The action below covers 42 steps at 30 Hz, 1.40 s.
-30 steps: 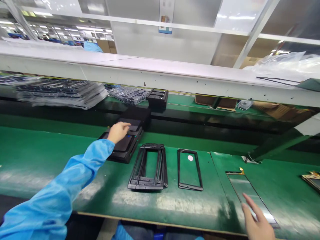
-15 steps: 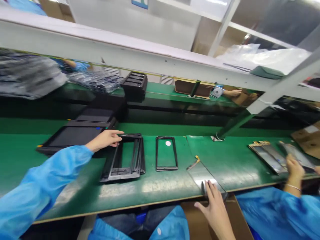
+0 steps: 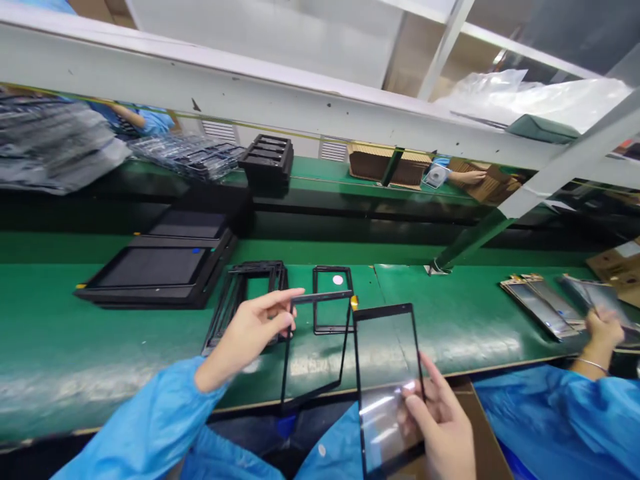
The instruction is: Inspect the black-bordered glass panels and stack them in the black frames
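Trays [image 3: 150,298], black and stacked, sit at the left of the green bench [image 3: 115,360], then a messy pile of black frames [image 3: 257,267]. Left hand [image 3: 247,333] is pinching a thin black frame [image 3: 320,298] by its top left corner, held up over the bench edge. Behind that, another frame [image 3: 327,329] lies flat. Right hand [image 3: 443,413] has a clear panel [image 3: 387,367] gripped by its right edge, tilted, just beside the held frame. Far right, a co-worker's hand [image 3: 603,327] is at some panels [image 3: 543,310]
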### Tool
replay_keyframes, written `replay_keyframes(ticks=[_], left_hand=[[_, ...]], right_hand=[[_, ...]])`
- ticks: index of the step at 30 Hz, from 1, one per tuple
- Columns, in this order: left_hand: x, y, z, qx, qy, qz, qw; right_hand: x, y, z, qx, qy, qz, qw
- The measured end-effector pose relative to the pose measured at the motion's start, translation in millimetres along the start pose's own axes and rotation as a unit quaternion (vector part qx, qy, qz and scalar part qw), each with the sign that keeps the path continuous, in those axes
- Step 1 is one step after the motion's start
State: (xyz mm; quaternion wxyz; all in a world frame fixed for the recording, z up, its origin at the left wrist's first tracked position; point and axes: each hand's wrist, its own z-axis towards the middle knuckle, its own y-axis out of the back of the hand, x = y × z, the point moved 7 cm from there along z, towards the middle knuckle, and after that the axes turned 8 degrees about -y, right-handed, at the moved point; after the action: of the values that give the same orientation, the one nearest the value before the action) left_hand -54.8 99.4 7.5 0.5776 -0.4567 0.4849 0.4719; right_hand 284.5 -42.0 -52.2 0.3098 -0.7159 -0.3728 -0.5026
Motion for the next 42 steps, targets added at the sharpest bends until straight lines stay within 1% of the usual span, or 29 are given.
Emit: replay_keyframes(ticks=[2,4,6,12,17,19,22,27,30,33,42], left_hand=[[0.7,-8.3,-7.7,-0.001,-0.017,0.004,1.0],[0.1,-9.6,-13.5,-0.006,-0.031,0.013,0.999],[-1.7,-7.6,-17.6,-0.014,-0.038,0.023,0.999],[-9.9,-6.3,-23.0,-0.014,-0.067,0.031,0.997],[-11.0,-7.4,-26.9,-0.008,-0.075,0.042,0.996],[-10.3,-7.8,-28.7,-0.007,-0.073,0.04,0.996],[-6.9,-10.2,-30.0,0.001,-0.053,0.021,0.998],[3.6,-17.7,-30.7,0.014,0.011,-0.053,0.998],[11.1,-19.9,-32.8,0.004,0.049,-0.094,0.994],[15.4,-20.0,-35.1,-0.009,0.062,-0.121,0.991],[24.1,-22.4,-36.0,-0.013,0.083,-0.161,0.983]], right_hand=[[-9.1,-25.8,-9.8,0.063,-0.038,0.045,0.996],[-16.9,-43.6,-17.6,0.095,-0.06,0.065,0.992],[-22.9,-54.0,-22.2,0.112,-0.076,0.07,0.988],[-26.2,-65.3,-25.0,0.147,-0.093,0.069,0.982],[-25.3,-72.2,-26.6,0.17,-0.097,0.079,0.978],[-26.0,-74.0,-27.4,0.168,-0.096,0.085,0.977],[-26.7,-73.2,-27.7,0.144,-0.081,0.077,0.983],[-26.8,-71.8,-28.6,0.112,-0.039,0.023,0.993],[-28.4,-73.5,-31.0,0.1,-0.038,0.003,0.994],[-29.1,-74.4,-33.9,0.081,-0.039,0.008,0.996],[-27.0,-75.3,-36.4,0.094,-0.026,0.008,0.995]])
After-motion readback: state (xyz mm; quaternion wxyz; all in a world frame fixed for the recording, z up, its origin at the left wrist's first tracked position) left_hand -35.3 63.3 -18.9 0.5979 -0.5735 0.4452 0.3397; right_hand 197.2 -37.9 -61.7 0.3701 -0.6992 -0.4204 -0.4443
